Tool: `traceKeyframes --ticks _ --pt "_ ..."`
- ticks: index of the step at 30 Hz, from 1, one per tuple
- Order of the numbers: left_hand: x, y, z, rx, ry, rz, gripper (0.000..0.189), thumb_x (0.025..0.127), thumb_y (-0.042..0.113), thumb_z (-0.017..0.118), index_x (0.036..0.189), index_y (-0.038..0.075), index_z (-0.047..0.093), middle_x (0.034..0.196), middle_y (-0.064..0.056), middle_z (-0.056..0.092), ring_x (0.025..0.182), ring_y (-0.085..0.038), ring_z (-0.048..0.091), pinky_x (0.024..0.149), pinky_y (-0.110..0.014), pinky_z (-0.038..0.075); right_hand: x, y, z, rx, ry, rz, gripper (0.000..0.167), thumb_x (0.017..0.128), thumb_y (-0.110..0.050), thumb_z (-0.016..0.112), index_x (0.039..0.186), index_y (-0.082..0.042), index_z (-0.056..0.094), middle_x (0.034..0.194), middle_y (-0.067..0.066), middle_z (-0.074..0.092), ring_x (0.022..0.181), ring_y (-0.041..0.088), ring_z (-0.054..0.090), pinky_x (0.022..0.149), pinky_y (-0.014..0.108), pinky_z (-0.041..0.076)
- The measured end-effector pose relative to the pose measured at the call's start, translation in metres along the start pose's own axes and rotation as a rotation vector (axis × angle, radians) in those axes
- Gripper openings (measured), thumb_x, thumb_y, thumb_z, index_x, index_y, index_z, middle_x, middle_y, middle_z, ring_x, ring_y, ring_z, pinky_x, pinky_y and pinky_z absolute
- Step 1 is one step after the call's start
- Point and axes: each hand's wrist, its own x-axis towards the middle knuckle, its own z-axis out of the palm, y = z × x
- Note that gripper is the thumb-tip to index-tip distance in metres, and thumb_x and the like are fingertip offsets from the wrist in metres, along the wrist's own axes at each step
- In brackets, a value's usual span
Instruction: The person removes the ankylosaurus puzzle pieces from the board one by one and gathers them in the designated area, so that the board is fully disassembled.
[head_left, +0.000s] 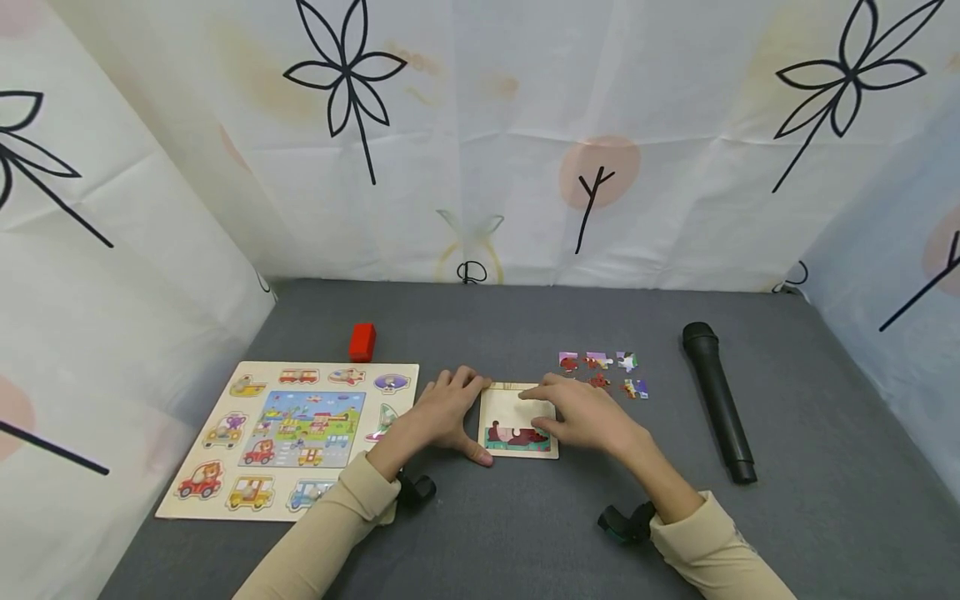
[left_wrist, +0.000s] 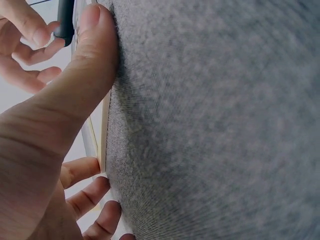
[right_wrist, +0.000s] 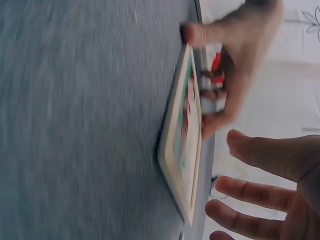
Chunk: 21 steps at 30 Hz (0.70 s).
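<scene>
A small wooden puzzle tray (head_left: 517,421) lies flat on the table, its lower part filled with joined pieces (head_left: 517,437) in dark red and green and its upper part bare wood. My left hand (head_left: 453,412) holds the tray at its left side, thumb by the near corner and fingertips by the far one. Over the tray's right side hovers my right hand (head_left: 581,412), thumb and fingers spread apart. Seen from the right wrist, nothing sits between the fingers of that right hand (right_wrist: 270,185), which stand off the tray's edge (right_wrist: 170,150).
Several loose puzzle pieces (head_left: 598,380) lie beyond the right hand. A black microphone (head_left: 720,400) rests at the right. On the left is a large vehicle picture board (head_left: 225,400), partly under the left forearm, with a red block (head_left: 362,342) behind it. Printed curtains (head_left: 510,200) enclose the table.
</scene>
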Motion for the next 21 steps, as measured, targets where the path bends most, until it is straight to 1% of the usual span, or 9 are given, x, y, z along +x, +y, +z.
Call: traceKeyframes --ticks 3,6,8,13,18,21 --pt "0.000 0.001 0.000 -0.003 -0.002 0.000 0.116 0.060 0.065 0.091 0.154 0.017 0.043 0.148 -0.011 0.044 0.124 -0.033 0.046 0.101 -0.050 0.043 0.003 -0.009 0.006 0.006 -0.027 -0.029 0.037 0.093 -0.019 0.075 0.129 -0.011 0.071 0.113 0.006 0.068 0.074 0.009 0.056 0.060 0.022 0.042" --pt "0.000 0.001 0.000 -0.006 0.001 0.002 0.115 0.060 0.065 0.092 0.154 0.017 0.043 0.148 -0.011 0.044 0.124 -0.033 0.046 0.101 -0.051 0.043 0.006 -0.016 0.013 -0.015 -0.040 -0.068 0.036 0.093 -0.021 0.075 0.128 -0.013 0.072 0.115 0.005 0.069 0.082 0.010 0.058 0.060 0.023 0.043" --pt "-0.001 0.001 0.000 -0.008 0.003 0.005 0.115 0.060 0.065 0.092 0.153 0.017 0.043 0.148 -0.011 0.044 0.124 -0.033 0.046 0.101 -0.051 0.043 0.008 -0.019 0.018 -0.025 -0.050 -0.092 0.035 0.093 -0.022 0.076 0.126 -0.013 0.073 0.109 0.004 0.069 0.080 0.010 0.055 0.059 0.023 0.041" --pt "-0.001 0.001 0.000 -0.011 0.003 0.009 0.115 0.061 0.063 0.092 0.154 0.016 0.042 0.147 -0.011 0.044 0.122 -0.032 0.046 0.100 -0.050 0.043 0.010 -0.025 0.027 -0.044 -0.068 -0.102 0.035 0.091 -0.026 0.079 0.124 -0.014 0.074 0.093 0.002 0.061 0.075 0.009 0.045 0.057 0.022 0.036" --pt "0.000 0.001 0.000 -0.009 -0.001 0.006 0.115 0.061 0.063 0.092 0.154 0.017 0.042 0.147 -0.011 0.044 0.123 -0.032 0.046 0.100 -0.050 0.044 0.012 -0.027 0.031 -0.067 -0.062 -0.096 0.042 0.090 -0.029 0.080 0.128 -0.012 0.072 0.096 0.001 0.060 0.077 0.011 0.044 0.060 0.023 0.036" --pt "-0.001 0.001 0.000 -0.006 -0.002 0.005 0.116 0.061 0.064 0.092 0.154 0.017 0.042 0.147 -0.011 0.044 0.123 -0.032 0.046 0.100 -0.050 0.044 0.013 -0.027 0.032 -0.084 -0.054 -0.100 0.043 0.090 -0.030 0.080 0.127 -0.011 0.072 0.095 0.000 0.059 0.077 0.011 0.045 0.061 0.023 0.036"
